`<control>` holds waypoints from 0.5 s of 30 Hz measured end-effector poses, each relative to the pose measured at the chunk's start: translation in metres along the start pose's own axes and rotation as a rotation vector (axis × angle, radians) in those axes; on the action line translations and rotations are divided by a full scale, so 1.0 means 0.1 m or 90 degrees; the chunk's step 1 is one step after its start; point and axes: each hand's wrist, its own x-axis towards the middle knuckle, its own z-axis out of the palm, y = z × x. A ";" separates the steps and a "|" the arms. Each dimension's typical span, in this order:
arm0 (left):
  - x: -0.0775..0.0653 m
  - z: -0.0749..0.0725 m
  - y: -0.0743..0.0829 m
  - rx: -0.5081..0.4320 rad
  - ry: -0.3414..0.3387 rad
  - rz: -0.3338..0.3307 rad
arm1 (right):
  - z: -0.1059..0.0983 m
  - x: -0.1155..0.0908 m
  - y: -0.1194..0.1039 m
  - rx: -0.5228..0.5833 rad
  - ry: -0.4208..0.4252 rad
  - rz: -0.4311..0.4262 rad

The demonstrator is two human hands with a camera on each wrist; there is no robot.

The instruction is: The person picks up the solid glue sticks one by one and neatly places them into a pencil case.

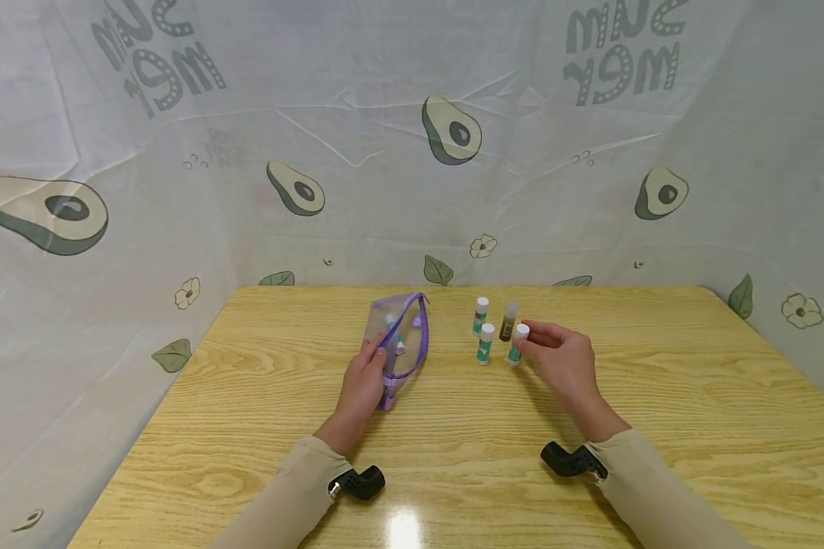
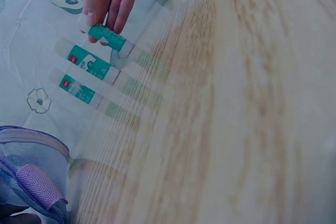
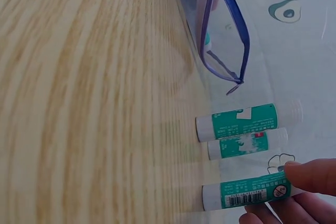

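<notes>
Left hand (image 1: 360, 387): grips the pouch (image 1: 379, 316) by its near left side, thumb on top. Pouch is see-through mesh with purple zip trim, standing tilted on the table (image 1: 453, 450), mouth agape toward the right. Inside shows a teal-and-white stick (image 1: 398, 337), with a small pale purple round piece near it, seen through the mesh or the opening; cannot tell what that is. Left wrist view catches the pouch's corner and a woven purple tab (image 2: 39, 184).

Right hand (image 1: 566, 366): pinches the held stick (image 1: 516, 354) near its white cap, thumb on the near side, fingers behind. Stick upright, teal label; right wrist view shows a barcode and a round mark on it. Cannot tell whether its base touches the wood.

Just left of the held stick, the front stick (image 1: 485, 347) stands upright, white cap, teal label. Behind that, the back stick (image 1: 480, 319), same kind, also upright. Brown tube (image 1: 507, 326) with a pale cap stands behind the held stick, apart from the back stick. Group sits well apart from the pouch, to its right.

Beige sleeves (image 1: 302, 488) on both arms; black wrist mounts (image 1: 362, 483). Beyond the table hangs a pale cloth (image 1: 371, 244) printed with avocados, leaves, flowers.
</notes>
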 end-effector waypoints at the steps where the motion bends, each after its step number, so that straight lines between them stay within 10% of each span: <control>1: 0.00 0.00 0.00 0.003 0.000 0.002 | 0.00 0.00 0.00 0.001 0.001 0.000; 15: -0.03 -0.01 0.03 0.003 0.000 0.006 | 0.05 0.03 0.08 -0.012 0.001 0.007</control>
